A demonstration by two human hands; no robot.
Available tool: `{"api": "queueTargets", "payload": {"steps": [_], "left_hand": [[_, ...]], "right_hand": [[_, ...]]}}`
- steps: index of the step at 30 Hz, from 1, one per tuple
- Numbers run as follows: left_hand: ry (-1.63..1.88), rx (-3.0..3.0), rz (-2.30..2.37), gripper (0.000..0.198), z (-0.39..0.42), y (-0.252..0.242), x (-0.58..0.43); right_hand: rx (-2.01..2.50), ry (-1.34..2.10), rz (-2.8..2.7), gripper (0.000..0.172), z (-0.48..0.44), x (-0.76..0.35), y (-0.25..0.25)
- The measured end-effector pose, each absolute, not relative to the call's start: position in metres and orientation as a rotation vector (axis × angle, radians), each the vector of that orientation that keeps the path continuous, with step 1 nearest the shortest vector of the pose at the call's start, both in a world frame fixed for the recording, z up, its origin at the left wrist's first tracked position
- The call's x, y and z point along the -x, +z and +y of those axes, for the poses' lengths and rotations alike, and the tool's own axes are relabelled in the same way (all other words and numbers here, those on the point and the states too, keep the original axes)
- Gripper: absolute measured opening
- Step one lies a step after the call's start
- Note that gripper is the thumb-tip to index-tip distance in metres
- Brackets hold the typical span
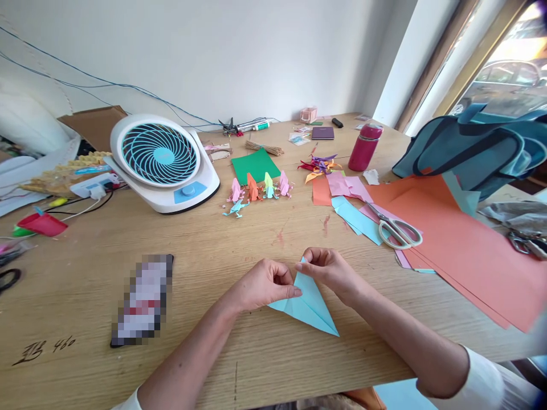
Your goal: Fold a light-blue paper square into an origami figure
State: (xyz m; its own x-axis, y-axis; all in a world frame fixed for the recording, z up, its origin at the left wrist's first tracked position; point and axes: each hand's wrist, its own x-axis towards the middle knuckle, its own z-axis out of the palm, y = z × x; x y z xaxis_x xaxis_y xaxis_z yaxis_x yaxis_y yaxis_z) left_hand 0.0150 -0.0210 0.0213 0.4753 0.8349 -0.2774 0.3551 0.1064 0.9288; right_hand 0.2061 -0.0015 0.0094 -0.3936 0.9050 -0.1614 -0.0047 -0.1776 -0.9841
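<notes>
A light blue sheet of origami paper (314, 310), folded with a crease and a pointed corner toward me, lies at the front of the wooden table. My left hand (271, 285) is closed on its left side, the thumb pressed on the paper. Its upper tip is pinched between the thumb and fingers of my right hand (327, 267). Beyond my hands stand several small folded paper figures (252, 188) in pink, orange, green and blue. The underside of the blue paper is hidden.
Scissors (399, 230) rest on paper scraps at right, beside large orange sheets (461, 239). A pink bottle (365, 148) and blue bag (474, 142) stand behind. At left are a white fan (166, 162) and a blurred flat object (143, 302). Green paper (255, 165) lies farther back.
</notes>
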Motion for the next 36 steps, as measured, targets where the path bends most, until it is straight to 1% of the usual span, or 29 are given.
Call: {"api": "queueTargets", "payload": {"steps": [6, 9, 13, 15, 19, 25, 28, 32, 36], "left_hand": [[0.477, -1.441, 1.066, 0.045, -0.019, 0.021, -0.016], [0.457, -1.441, 1.05, 0.045, -0.018, 0.019, -0.016], [0.489, -1.455, 1.045, 0.042, -0.016, 0.014, -0.014], [0.545, -1.439, 1.052, 0.042, -0.014, 0.01, -0.013], [0.646, -1.318, 1.087, 0.049, -0.011, 0.006, -0.007], [0.894, -1.141, 1.196, 0.053, -0.005, 0.012, -0.003], [0.976, -1.087, 1.22, 0.05, -0.003, 0.015, -0.003], [0.979, -1.125, 1.211, 0.046, -0.003, 0.015, -0.004], [1.03, -1.148, 1.228, 0.044, -0.002, 0.015, -0.003]], "right_hand": [[1.063, 1.697, -1.283, 0.048, -0.001, -0.206, 0.01], [1.038, 1.74, -1.118, 0.045, 0.002, -0.21, 0.01], [1.054, 1.667, -0.935, 0.044, 0.006, -0.217, 0.011], [1.087, 1.676, -1.006, 0.045, 0.005, -0.218, 0.012], [1.091, 1.685, -1.35, 0.049, -0.001, -0.217, 0.013], [1.085, 1.584, -1.755, 0.038, 0.001, -0.226, 0.006], [1.185, 1.528, -1.788, 0.035, 0.002, -0.227, 0.001], [1.251, 1.493, -1.72, 0.036, 0.002, -0.225, 0.0], [1.163, 1.544, -1.648, 0.041, 0.002, -0.224, 0.006]]}}
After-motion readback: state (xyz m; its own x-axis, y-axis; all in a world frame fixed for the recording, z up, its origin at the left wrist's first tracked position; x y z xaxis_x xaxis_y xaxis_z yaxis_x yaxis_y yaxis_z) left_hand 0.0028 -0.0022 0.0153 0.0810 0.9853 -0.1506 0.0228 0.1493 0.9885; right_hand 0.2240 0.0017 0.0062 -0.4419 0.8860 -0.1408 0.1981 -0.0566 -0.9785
